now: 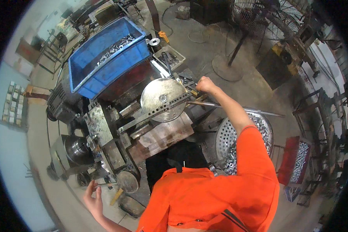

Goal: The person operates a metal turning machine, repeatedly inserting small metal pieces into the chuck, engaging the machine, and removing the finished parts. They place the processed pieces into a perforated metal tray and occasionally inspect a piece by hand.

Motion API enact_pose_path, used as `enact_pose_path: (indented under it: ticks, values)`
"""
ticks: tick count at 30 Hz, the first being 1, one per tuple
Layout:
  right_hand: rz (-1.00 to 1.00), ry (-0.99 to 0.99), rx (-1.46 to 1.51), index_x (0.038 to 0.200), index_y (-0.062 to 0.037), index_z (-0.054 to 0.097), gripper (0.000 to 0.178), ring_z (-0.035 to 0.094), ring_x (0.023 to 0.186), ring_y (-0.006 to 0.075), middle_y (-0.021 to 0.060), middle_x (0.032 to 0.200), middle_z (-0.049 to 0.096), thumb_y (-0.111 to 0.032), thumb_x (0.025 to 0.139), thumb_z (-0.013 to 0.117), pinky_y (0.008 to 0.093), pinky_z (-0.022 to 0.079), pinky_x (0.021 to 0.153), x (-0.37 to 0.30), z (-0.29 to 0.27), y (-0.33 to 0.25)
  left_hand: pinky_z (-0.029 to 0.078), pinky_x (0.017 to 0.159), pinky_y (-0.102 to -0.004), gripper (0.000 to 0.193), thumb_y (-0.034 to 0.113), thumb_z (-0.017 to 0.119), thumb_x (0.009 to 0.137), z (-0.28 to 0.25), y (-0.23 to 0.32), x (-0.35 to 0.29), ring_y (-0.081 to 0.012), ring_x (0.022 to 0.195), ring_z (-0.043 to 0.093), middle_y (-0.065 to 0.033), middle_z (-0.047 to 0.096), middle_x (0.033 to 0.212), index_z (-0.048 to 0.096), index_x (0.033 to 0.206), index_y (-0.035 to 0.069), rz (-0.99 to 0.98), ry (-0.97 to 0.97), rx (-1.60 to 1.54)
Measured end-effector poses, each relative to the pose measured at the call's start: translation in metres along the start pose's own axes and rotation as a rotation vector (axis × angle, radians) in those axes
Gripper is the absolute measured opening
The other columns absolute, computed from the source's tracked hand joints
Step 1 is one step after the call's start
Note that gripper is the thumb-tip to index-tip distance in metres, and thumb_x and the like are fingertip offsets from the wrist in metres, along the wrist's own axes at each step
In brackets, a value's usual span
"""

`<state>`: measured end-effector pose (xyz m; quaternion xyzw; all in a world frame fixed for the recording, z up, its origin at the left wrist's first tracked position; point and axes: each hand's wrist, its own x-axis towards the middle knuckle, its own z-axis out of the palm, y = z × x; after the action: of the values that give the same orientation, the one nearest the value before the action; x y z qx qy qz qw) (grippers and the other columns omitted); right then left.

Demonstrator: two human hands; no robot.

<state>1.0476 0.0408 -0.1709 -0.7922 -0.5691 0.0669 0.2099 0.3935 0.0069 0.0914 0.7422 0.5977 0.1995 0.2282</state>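
Observation:
At the lower left, my left hand has its thumb and fingers closed around the outer end of a thin metal rod. This rod reaches toward a round metal handwheel on the machine. My right hand makes a fist at the far right end of the machine; whatever it grips is hidden. Close to that fist lies the end of a flat bar with a row of holes. The bar crosses a large round metal disc. A long metal rod passes under my right forearm.
Behind the disc, a blue crate holds small metal parts. A round perforated metal tray with metal pieces stands right of my body, beyond it a red bin. A pedestal fan stands far right. The machine's cylindrical chuck is left.

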Motion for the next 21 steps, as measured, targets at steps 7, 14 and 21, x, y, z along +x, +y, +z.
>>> enact_pose_path:
  ticks: [7,14,21]
  values:
    - [0.239,-0.133,0.19,0.062,-0.0006,0.061,0.022,0.062,0.064,0.0305,0.0195,0.069,0.06,-0.022,0.057,0.058,0.0363,0.049,0.062,0.007,-0.012,-0.024,0.046,0.075,-0.0291,0.033,0.004,0.064,0.077,0.008,0.007,0.008,-0.0141,0.078,0.058,-0.0089,0.064,0.087,0.059,0.11,-0.002,-0.031,-0.058,-0.015]
    - [0.424,-0.187,0.462,0.058,-0.001,0.054,0.012,0.054,0.055,0.027,0.0154,0.062,0.056,-0.013,0.059,0.058,0.0345,0.044,0.053,0.013,0.0,-0.017,0.045,0.076,-0.0287,0.032,0.002,0.063,0.077,0.013,0.005,0.008,-0.0142,0.079,0.059,-0.0081,0.063,0.086,0.059,0.109,-0.002,-0.077,-0.075,0.0]
    - [0.053,-0.047,0.376,0.063,-0.0021,0.054,0.01,0.046,0.054,0.0212,0.0058,0.061,0.056,-0.011,0.062,0.06,0.0314,0.041,0.05,0.003,-0.013,0.015,0.045,0.077,-0.0285,0.035,0.008,0.064,0.081,0.008,-0.01,0.005,-0.0131,0.084,0.058,-0.0068,0.063,0.088,0.057,0.113,-0.002,-0.057,-0.125,-0.022]
